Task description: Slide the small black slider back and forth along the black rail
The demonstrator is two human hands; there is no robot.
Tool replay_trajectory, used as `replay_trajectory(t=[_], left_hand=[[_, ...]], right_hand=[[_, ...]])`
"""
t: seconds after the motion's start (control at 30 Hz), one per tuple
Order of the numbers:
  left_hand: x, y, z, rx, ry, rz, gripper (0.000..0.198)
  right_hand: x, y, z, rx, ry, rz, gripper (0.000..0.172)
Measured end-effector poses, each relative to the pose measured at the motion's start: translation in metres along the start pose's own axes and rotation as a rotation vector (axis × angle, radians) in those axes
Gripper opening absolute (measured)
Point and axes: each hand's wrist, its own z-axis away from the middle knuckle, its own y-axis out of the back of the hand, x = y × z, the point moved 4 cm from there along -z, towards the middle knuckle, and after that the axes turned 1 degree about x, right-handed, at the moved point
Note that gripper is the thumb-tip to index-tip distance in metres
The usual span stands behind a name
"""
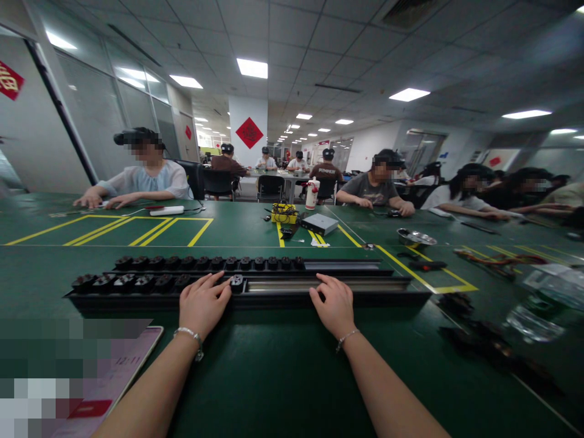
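A long black power track rail (328, 298) lies across the green table in front of me, a metal-lined slot (292, 285) along its top. Black socket modules (143, 283) sit in a row on its left part. My left hand (203, 302) rests over the rail, thumb and forefinger apart, their tips beside a single socket module (236, 283). Its other fingers partly hide the modules beneath. Farther right, my right hand (335, 304) lies on the rail, fingers stretched over the slot and thumb at the near edge. Behind runs a second rail (342, 265) with a similar row of modules.
A phone (123, 377) lies at lower left. Toward the right are a metal bowl (416, 237), a clear plastic bottle (538, 310) and blurred dark parts (497, 347). Beyond the rails stand a grey box (319, 224) and a yellow box (283, 213). Several people sit around the tables.
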Motion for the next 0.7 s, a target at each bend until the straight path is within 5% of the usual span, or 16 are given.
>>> replay_trajectory(t=[0.7], left_hand=[[0.0022,0.0009,0.0007,-0.010,-0.016,-0.017,0.033]], right_hand=[[-0.0003,-0.0004,-0.0001,0.005,0.005,-0.001,0.029]])
